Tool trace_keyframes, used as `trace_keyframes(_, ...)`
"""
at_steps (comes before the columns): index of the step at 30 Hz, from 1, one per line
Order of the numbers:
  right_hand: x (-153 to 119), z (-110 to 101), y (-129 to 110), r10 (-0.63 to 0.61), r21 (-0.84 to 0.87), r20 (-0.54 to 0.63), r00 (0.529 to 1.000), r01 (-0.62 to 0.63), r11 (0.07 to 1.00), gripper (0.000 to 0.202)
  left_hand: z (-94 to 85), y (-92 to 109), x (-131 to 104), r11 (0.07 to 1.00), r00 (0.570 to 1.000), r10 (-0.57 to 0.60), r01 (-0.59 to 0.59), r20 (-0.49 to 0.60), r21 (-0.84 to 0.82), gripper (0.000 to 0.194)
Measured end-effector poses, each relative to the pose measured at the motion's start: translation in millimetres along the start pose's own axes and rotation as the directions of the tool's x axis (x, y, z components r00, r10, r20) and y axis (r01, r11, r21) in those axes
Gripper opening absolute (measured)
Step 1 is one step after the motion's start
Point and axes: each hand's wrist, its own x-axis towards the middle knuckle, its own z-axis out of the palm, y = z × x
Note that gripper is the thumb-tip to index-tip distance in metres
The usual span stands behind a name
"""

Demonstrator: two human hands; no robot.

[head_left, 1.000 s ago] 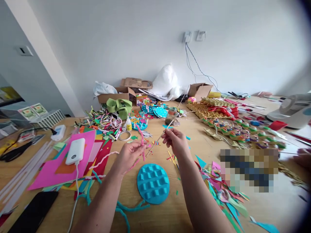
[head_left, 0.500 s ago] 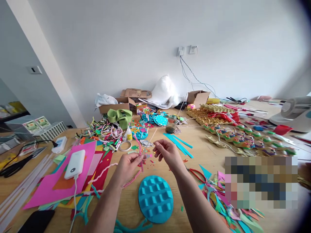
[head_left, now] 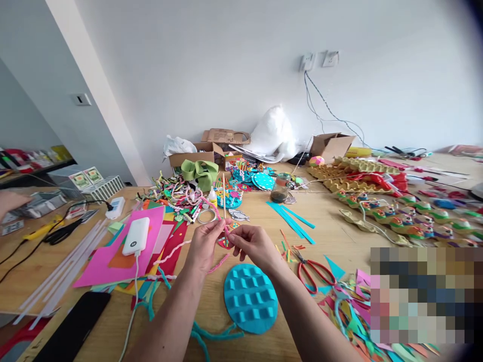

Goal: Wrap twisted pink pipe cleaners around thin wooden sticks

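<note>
My left hand (head_left: 207, 246) is closed, with a pink twisted cord (head_left: 218, 264) pinched between thumb and fingers. Loose ends of the cord show above and below the fingers. My right hand (head_left: 252, 245) is closed close beside it, fingertips almost meeting the left ones. A thin wooden stick (head_left: 224, 196) rises upright from between the fingertips and appears to be in the right hand's pinch; its lower end is hidden. Below the hands lies a blue oval piece (head_left: 251, 299) with rows of raised paper tabs. Blue twisted cords (head_left: 215, 333) lie at its lower left.
Red-handled scissors (head_left: 315, 274) lie right of my right hand, near paper scraps (head_left: 350, 311). A white power bank (head_left: 136, 236) rests on coloured paper at left. Behind stand a glass jar (head_left: 279, 188) and egg trays (head_left: 407, 211). Another person's hand (head_left: 13, 198) shows far left.
My right hand has moved left to meet my left hand, and the wooden stick now stands upright beside the pink cord. The view has turned left, bringing another person's hand into sight.
</note>
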Motion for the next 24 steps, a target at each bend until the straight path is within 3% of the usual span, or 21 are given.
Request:
trace_keyframes(7, -1, -2, -1, -0.014, -0.063, -0.006, 1.000, 0.013, 0.998, 0.027, 1.6, 0, -2, 1.000, 0.998, 0.003, -0.005, 0.070, 0.030, 0.030)
trace_keyframes(13, 0, 0, 2, -0.023, -0.125, 0.018, 1.000, 0.025, 0.992, 0.029, 4.2, -3, -3, 0.999, 0.997, -0.029, 0.027, 0.065, 0.032, 0.028)
trace_keyframes(15, -1, -2, 0, -0.015, -0.170, 0.020, 1.000, 0.018, 0.985, 0.027, 2.9, -3, -2, 1.000, 0.999, -0.027, 0.026, 0.046, 0.016, 0.027)
trace_keyframes(20, -3, -14, -6, 0.063, -0.297, 0.011, 0.998, -0.057, 0.953, 0.023, -7.4, 3, 5, 0.994, 0.989, 0.103, -0.107, -0.111, -0.036, 0.021)
trace_keyframes(24, -2, -19, -5, 0.090, -0.352, 0.045, 0.995, -0.068, 0.933, 0.026, -14.9, 7, 9, 0.987, 0.981, 0.148, -0.156, -0.123, -0.050, 0.020)
